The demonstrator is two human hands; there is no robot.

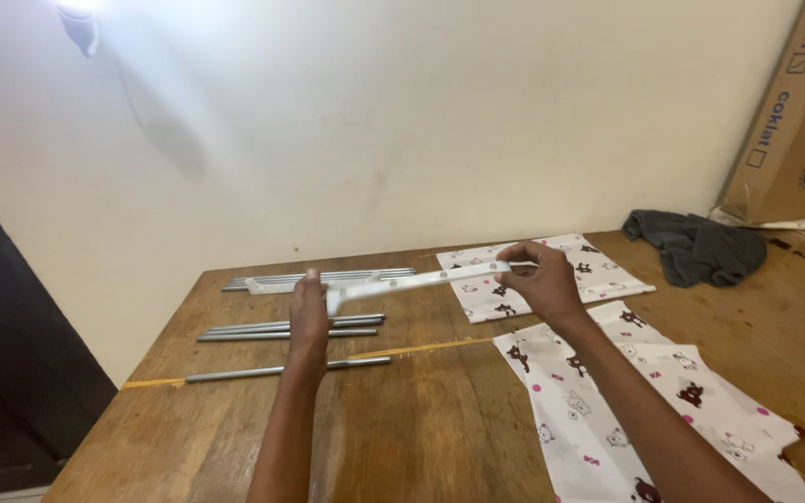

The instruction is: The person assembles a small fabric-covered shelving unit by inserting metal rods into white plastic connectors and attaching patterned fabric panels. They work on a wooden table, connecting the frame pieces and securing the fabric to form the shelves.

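Above the wooden tabletop (421, 428), you are holding a long white plastic bar (421, 279) level in the air, one hand at each end. At far left, grey metal rods (286, 328) are lying in loose rows on the wood, a single rod (272, 371) nearest you and another bundle of rods (319, 277) at the far edge. Moving right, your left hand (309, 312) is closing around the bar's near end, fingers wrapped, thumb side up. The bar itself is spanning the gap between your hands, well clear of the tabletop; small holes are showing along its length. It is likely light and fairly stiff, though a thin plastic strip of this length may flex or twist if gripped at one end only, so a hold at both ends suits it. Your right hand (538, 275) is pinching the far end between fingertips and thumb. Further right, printed white fabric panels (645, 391) are lying flat, a dark grey cloth (696, 247) is sitting crumpled beyond them, and a cardboard box (794, 121) is leaning against the wall.
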